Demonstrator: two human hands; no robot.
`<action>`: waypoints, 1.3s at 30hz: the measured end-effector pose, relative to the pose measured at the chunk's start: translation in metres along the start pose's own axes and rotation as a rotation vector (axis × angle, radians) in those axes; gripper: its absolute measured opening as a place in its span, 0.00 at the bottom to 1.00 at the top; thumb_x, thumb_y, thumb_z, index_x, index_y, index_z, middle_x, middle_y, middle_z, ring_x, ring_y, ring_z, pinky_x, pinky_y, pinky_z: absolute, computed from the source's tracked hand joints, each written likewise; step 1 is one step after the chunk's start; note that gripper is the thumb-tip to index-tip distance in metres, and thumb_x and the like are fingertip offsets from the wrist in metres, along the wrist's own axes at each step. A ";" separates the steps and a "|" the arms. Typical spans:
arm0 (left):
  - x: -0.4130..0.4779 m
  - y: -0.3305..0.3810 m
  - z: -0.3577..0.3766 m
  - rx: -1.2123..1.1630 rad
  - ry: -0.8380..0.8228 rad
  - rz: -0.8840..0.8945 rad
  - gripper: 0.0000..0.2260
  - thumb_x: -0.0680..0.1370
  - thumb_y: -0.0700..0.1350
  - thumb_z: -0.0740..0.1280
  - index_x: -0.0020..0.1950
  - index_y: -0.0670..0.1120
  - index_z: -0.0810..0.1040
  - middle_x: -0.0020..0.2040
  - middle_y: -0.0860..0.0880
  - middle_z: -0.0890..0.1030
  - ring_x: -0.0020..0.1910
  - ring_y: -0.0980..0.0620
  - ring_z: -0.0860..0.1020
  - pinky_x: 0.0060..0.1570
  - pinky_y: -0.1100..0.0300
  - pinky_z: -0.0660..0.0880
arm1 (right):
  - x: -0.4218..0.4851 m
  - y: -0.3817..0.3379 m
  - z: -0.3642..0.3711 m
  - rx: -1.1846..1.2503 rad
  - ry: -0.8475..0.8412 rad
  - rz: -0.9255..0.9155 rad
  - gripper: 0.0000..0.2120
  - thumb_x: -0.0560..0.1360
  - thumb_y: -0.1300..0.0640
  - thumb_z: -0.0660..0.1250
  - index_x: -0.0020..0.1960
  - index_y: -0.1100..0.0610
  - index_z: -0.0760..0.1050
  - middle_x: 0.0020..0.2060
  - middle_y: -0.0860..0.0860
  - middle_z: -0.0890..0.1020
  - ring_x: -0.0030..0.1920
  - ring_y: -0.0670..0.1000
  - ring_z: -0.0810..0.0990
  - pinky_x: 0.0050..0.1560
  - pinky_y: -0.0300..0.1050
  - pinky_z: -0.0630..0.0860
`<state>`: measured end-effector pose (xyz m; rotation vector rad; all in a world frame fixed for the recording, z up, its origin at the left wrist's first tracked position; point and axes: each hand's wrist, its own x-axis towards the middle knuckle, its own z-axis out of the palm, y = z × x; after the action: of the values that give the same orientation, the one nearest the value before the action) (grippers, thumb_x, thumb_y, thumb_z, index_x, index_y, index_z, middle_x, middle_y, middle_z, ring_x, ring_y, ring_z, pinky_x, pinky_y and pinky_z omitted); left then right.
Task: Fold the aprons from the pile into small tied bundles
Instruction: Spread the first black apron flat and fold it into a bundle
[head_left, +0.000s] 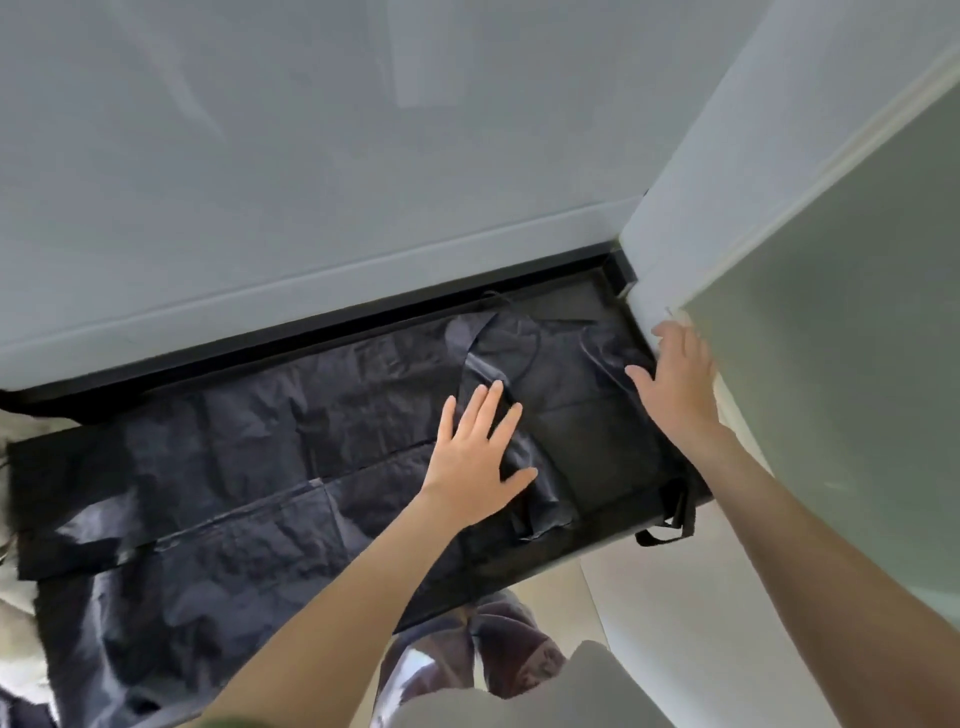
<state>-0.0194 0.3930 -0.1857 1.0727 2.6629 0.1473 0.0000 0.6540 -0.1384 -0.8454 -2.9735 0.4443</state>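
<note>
A dark apron (249, 447) lies spread flat along a black table (597, 296), its long sides folded in toward the middle. My left hand (480, 457) presses flat with spread fingers on the folded cloth near the bib end. My right hand (675, 384) lies with straight fingers on the apron's far right end, beside the wall corner. A neck strap (472, 343) loops over the bib, and a tie strap (670, 530) hangs off the table's right front edge.
A pale wall (311, 156) runs behind the table, and a wall corner (654, 249) juts out on the right. More cloth (21, 623) is bunched at the left edge. The light floor (675, 613) and my legs show below.
</note>
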 end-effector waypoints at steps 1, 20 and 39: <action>0.003 0.005 0.002 0.011 -0.027 -0.001 0.37 0.74 0.69 0.47 0.78 0.50 0.57 0.79 0.44 0.52 0.78 0.44 0.51 0.73 0.41 0.47 | -0.010 0.004 0.003 -0.026 -0.033 -0.019 0.21 0.73 0.57 0.72 0.62 0.64 0.69 0.58 0.60 0.74 0.60 0.61 0.71 0.60 0.54 0.68; 0.021 0.013 0.020 0.086 -0.160 0.032 0.40 0.71 0.73 0.44 0.77 0.55 0.36 0.78 0.46 0.38 0.77 0.43 0.40 0.72 0.39 0.40 | -0.048 0.020 0.009 -0.019 -0.226 0.240 0.10 0.82 0.58 0.57 0.59 0.63 0.70 0.52 0.59 0.77 0.55 0.62 0.76 0.46 0.48 0.67; 0.021 0.022 0.009 0.111 -0.304 -0.083 0.45 0.69 0.77 0.47 0.74 0.55 0.28 0.72 0.46 0.26 0.74 0.40 0.30 0.72 0.39 0.36 | -0.042 -0.021 -0.027 0.233 -0.405 -0.035 0.14 0.80 0.53 0.59 0.62 0.58 0.73 0.40 0.54 0.79 0.46 0.57 0.79 0.48 0.51 0.75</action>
<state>-0.0167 0.4229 -0.1948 0.9292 2.4571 -0.1694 0.0279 0.6223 -0.1046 -0.7561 -3.1861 1.0513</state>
